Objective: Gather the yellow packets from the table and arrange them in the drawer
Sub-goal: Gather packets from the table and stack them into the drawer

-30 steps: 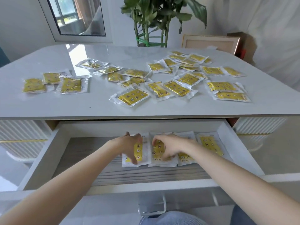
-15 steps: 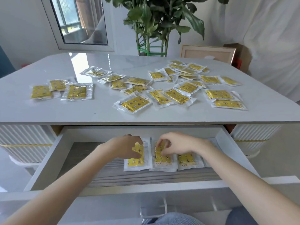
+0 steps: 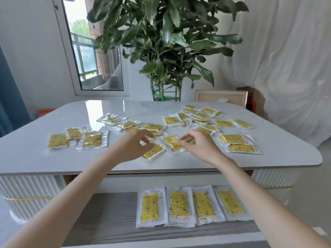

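Head view: four yellow packets [image 3: 150, 207] lie in a neat row in the drawer [image 3: 107, 217], in its right half. Many more lie scattered on the table [image 3: 35, 158] above the drawer. This looks like the gathering step. The left hand [image 3: 131, 148] hovers with loosely spread fingers and holds nothing. The right hand [image 3: 198, 146] has its fingertips at a packet's clear edge; blur hides whether it pinches. Next, each hand needs a firm pinch on a slippery packet nearest the drawer.

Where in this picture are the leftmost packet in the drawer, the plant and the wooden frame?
leftmost packet in the drawer [image 3: 150, 206]: head view, its yellow middle.
plant [image 3: 164, 38]: head view, its leaves.
wooden frame [image 3: 211, 97]: head view, its flat panel.
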A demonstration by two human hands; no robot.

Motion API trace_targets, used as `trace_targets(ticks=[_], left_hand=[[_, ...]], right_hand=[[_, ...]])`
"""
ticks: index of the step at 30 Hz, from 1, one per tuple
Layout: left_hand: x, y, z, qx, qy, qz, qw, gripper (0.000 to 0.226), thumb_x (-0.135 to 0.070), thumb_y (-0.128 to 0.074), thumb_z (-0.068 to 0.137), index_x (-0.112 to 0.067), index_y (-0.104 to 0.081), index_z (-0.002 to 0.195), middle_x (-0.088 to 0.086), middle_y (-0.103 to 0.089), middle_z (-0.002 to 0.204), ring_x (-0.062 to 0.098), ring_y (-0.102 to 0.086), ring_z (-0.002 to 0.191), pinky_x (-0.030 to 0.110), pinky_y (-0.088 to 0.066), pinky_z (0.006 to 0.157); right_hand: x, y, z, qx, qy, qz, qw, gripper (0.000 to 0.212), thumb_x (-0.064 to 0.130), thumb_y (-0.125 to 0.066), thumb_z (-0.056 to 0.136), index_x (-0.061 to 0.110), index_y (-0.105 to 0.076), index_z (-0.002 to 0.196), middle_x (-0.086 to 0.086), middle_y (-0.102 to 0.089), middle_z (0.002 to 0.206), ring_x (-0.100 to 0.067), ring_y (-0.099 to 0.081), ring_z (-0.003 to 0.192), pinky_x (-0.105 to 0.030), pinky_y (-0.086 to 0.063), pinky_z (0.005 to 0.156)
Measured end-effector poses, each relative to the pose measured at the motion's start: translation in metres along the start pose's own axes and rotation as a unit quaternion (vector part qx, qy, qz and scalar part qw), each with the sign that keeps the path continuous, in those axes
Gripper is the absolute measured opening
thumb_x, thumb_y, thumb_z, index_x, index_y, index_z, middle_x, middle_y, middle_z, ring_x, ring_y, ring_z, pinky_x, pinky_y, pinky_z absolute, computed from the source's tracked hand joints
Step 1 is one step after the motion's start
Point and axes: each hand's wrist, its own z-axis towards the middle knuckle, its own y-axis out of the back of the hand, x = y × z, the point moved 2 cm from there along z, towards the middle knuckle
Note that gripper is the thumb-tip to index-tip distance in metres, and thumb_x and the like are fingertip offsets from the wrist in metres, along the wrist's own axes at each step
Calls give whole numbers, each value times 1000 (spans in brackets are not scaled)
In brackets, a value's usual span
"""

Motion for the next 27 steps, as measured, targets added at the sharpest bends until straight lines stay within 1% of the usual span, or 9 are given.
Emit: trace_targets(ticks=[2, 6, 9, 11, 12, 15, 19, 24, 27], left_hand=[[6, -11, 21, 3, 6, 24, 1000, 42, -36, -58, 90, -24, -51, 130, 0, -58, 123, 21, -60, 101, 27, -45, 85], [16, -45, 51, 77, 50, 83, 992, 65, -50, -58, 86, -26, -37, 142, 10, -39, 144, 28, -38, 132, 35, -33, 106], [21, -60, 61, 103, 80, 108, 985, 78, -61, -58, 81, -30, -28, 146, 7, -26, 152, 30, -23, 140, 43, -27, 111], [25, -62, 66, 86, 90, 108, 986, 81, -62, -59, 79, -32, -26, 146, 4, -24, 153, 30, -21, 141, 48, -27, 111], [28, -62, 69, 75, 94, 105, 987, 82, -62, -61, 77, -34, -26, 146, 3, -24, 153, 29, -21, 141, 49, -28, 111], [37, -58, 75, 59, 99, 81, 990, 84, -62, -66, 72, -38, -30, 144, 2, -26, 150, 29, -22, 139, 47, -28, 111], [47, -56, 79, 33, 106, 49, 993, 89, -63, -73, 63, -42, -33, 140, 4, -28, 147, 30, -21, 136, 43, -25, 111], [57, -57, 78, 7, 125, 53, 991, 102, -74, -71, 52, -48, -28, 140, 7, -27, 142, 32, -24, 132, 43, -23, 111], [62, -56, 78, -11, 126, 36, 991, 121, -88, -64, 28, -49, -31, 138, 8, -31, 134, 30, -31, 128, 40, -25, 111]], right_hand=[[-9, 0, 12, -10, -8, -69, 998, 24, 30, -59, 91, 23, -64, 113, 5, -62, 116, -6, -58, 92, -26, -48, 78], [-33, -7, 31, 53, -71, -170, 981, 48, 38, -49, 95, 16, -48, 138, -3, -45, 144, -22, -37, 135, -39, -39, 105], [-53, -13, 41, 47, -88, -166, 981, 34, 31, -39, 97, 16, -65, 113, -5, -57, 131, -28, -47, 122, -37, -43, 90], [-60, -13, 43, 21, -83, -150, 985, 31, 26, -37, 95, 24, -60, 74, -2, -66, 101, -27, -53, 92, -31, -38, 65], [-61, -12, 44, 11, -86, -148, 985, 29, 27, -39, 94, 25, -56, 70, 1, -65, 91, -25, -53, 85, -31, -36, 61], [-63, -9, 50, 22, -109, -130, 985, 14, 41, -55, 86, 31, -63, 92, 6, -68, 101, -25, -55, 105, -32, -43, 76], [-61, -7, 64, 55, -170, -82, 980, 40, 42, -78, 68, 34, -58, 101, 9, -53, 131, -24, -41, 129, -39, -39, 103], [-54, -3, 75, 81, -200, -46, 975, 77, 28, -88, 63, 20, -38, 122, 2, -45, 116, -19, -47, 109, -32, -43, 88], [-48, 4, 84, 66, -205, 22, 976, 71, 18, -84, 69, 15, -41, 125, 0, -47, 117, -18, -49, 104, -29, -43, 79]])
